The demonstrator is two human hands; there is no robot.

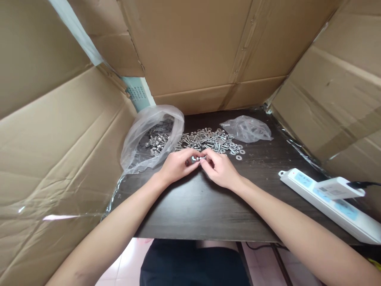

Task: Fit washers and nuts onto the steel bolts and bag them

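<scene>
Over the middle of the dark table, my left hand point(179, 163) and my right hand point(218, 167) meet at their fingertips. Between them is a small metal bolt point(200, 158), lying roughly level, with what looks like a nut or washer on its shank. The fingers of both hands are pinched on it, the left at one end and the right at the other. Just beyond the hands lies a loose pile of bolts, nuts and washers point(208, 139). A single washer point(238, 157) rests at the pile's right edge.
An open clear plastic bag point(131, 147) holding metal fasteners stands left of the pile. Behind it to the right is a crumpled plastic bag point(248, 129). A white power strip point(315, 198) with a plugged-in adapter point(339, 188) lies at right. Cardboard walls point(196, 47) enclose the table point(184, 210).
</scene>
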